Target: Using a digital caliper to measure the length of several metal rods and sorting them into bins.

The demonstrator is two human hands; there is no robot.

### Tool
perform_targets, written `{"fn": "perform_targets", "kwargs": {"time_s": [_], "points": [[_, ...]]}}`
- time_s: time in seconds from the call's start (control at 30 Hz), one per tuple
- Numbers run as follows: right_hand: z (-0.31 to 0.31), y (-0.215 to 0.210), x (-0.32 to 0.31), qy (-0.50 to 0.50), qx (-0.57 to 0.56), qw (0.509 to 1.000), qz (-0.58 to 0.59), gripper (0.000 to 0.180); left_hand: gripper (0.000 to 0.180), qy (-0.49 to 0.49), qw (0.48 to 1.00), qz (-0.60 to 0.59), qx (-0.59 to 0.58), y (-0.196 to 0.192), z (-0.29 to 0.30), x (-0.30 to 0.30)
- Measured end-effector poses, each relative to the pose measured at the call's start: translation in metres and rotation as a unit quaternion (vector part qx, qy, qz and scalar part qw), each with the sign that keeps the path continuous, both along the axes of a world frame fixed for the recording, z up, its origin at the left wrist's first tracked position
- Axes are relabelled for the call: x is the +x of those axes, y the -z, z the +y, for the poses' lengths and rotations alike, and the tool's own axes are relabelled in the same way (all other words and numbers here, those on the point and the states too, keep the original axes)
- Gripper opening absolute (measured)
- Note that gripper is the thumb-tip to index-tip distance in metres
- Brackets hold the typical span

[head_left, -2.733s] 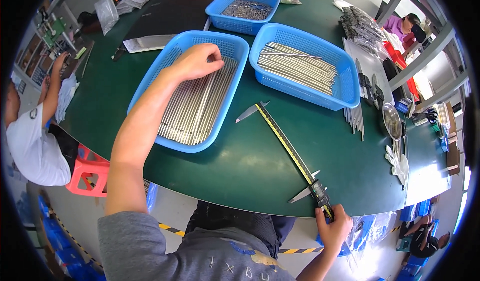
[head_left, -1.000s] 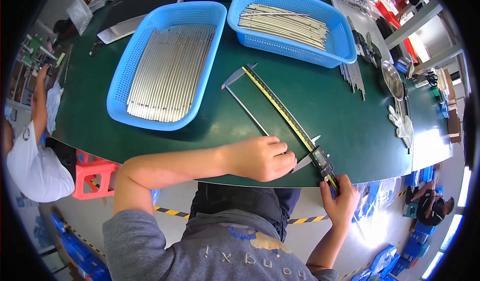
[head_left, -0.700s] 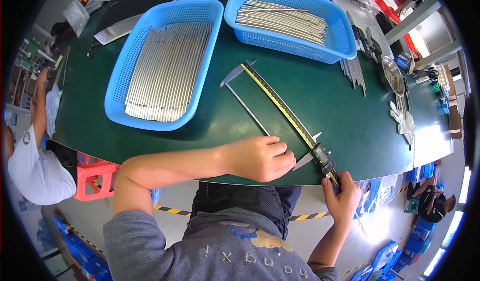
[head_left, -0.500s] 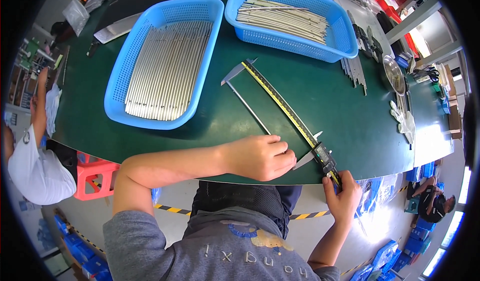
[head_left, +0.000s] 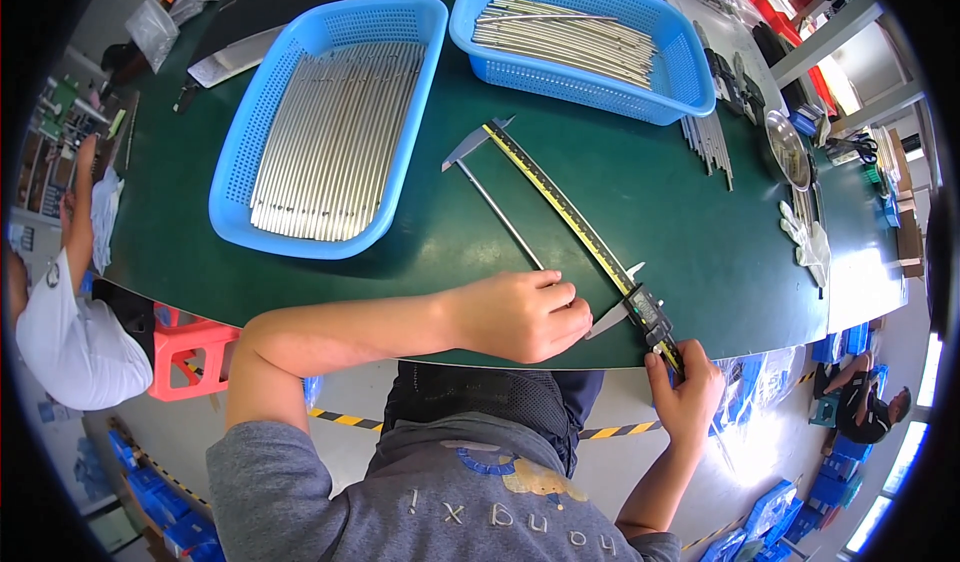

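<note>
My left hand point(head_left: 518, 316) is closed on the near end of a thin metal rod point(head_left: 500, 212) lying slantwise over the green tabletop. The rod's far tip is at the fixed jaw of a long digital caliper point(head_left: 560, 203); whether it touches is too fine to tell. By the table's front edge, my right hand point(head_left: 688, 392) grips the caliper's near end, just below its display. The caliper's sliding jaw is close to my left fingers, which hide the rod's near end. A blue basket point(head_left: 228, 177) at left holds neatly rowed metal rods point(head_left: 335, 142).
Another blue basket point(head_left: 580, 80) with looser rods stands farther back. Right of it lie loose rods point(head_left: 708, 144), a metal bowl point(head_left: 787, 150) and a white glove point(head_left: 806, 244). A co-worker in a white shirt point(head_left: 75, 337) is at far left, beside a red stool point(head_left: 195, 352).
The rod's far tip has shifted very slightly to the right, near the caliper's fixed jaw. Both hands and the caliper look the same as before.
</note>
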State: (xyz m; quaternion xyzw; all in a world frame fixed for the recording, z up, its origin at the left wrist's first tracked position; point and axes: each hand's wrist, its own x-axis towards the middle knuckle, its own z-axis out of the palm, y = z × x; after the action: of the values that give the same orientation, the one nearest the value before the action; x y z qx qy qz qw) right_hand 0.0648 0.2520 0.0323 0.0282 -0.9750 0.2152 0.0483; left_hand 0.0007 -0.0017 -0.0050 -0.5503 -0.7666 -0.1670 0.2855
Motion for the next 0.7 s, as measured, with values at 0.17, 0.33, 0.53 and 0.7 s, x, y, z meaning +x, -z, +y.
{"fn": "perform_targets", "kwargs": {"time_s": [0.17, 0.33, 0.53, 0.7], "points": [[-0.0007, -0.0008, -0.0009, 0.0, 0.001, 1.0, 0.0, 0.032, 0.016, 0.001, 1.0, -0.003, 0.001, -0.001, -0.0003, 0.0003], [-0.0011, -0.0017, -0.0017, 0.006, 0.002, 1.0, -0.009, 0.032, 0.017, -0.008, 1.0, 0.003, -0.007, -0.0019, -0.0008, 0.0006], [0.0004, 0.0, -0.0018, 0.008, -0.003, 1.0, -0.007, 0.032, 0.018, -0.007, 1.0, -0.01, -0.003, 0.0006, 0.0012, 0.0], [-0.0011, -0.0014, 0.0004, 0.005, -0.002, 1.0, -0.005, 0.033, 0.018, -0.008, 1.0, -0.01, -0.014, -0.0024, -0.0011, 0.0026]]}}
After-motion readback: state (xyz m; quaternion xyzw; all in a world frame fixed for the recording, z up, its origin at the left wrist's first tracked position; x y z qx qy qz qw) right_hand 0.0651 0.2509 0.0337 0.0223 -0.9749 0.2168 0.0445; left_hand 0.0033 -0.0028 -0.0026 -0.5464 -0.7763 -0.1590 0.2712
